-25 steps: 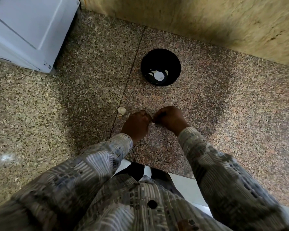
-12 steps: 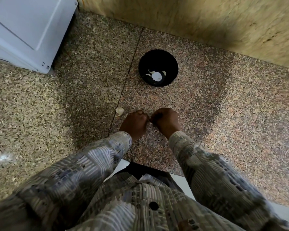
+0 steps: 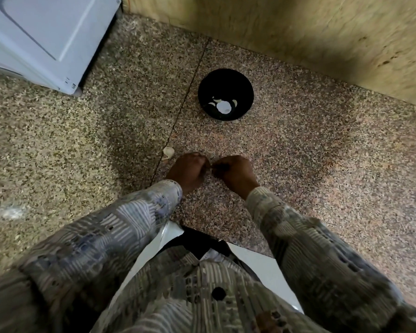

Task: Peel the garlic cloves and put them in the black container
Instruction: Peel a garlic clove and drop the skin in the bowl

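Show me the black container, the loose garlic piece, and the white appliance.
black container (image 3: pixel 226 85): head view, bare inner wall.
loose garlic piece (image 3: pixel 168 151): head view, its pale middle.
white appliance (image 3: pixel 46 30): head view, its flat panel.

One view only, worn on the head, tipped steeply down and forward. The person's own shirt fills the near edge, left hand and right hand sit close at mid-frame, and the wide lens takes the speckled stone surface out to the wall at the far edge.
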`<state>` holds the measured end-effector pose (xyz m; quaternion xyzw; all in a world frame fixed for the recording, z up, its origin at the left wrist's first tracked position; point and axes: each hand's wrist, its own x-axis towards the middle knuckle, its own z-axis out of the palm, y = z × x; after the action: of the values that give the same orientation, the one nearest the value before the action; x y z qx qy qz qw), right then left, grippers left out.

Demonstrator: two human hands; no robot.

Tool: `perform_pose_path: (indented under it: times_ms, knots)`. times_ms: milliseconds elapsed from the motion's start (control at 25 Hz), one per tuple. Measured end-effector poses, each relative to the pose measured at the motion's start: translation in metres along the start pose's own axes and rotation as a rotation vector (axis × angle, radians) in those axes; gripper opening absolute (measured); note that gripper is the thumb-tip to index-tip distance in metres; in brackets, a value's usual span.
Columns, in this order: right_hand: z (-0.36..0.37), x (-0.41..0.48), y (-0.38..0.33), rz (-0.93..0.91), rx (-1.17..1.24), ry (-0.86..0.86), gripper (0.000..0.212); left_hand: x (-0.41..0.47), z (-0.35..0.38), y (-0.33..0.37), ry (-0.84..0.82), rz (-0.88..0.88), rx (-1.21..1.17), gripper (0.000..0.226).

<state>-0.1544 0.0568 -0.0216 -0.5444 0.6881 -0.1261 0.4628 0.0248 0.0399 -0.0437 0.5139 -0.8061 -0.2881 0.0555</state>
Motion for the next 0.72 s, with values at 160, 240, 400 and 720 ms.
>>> perform_pose_path:
  times_ms: [160, 240, 400, 720]
  knots:
    - [0.002, -0.008, 0.001, 0.172, 0.390, 0.006, 0.004, -0.008, 0.007, 0.010, 0.159, -0.258, -0.408, 0.013]
    - [0.005, -0.015, -0.001, 0.183, 0.623, -0.007, 0.006, -0.007, 0.007, 0.021, 0.179, -0.624, -0.984, 0.015]
    - [0.008, -0.022, 0.008, -0.278, 0.016, 0.157, 0.008, -0.005, 0.001, 0.029, -0.033, -1.055, -1.644, 0.024]
    - [-0.001, -0.003, -0.005, 0.628, 1.065, -0.198, 0.017, -0.014, 0.012, 0.013, 0.350, 0.094, -0.163, 0.016]
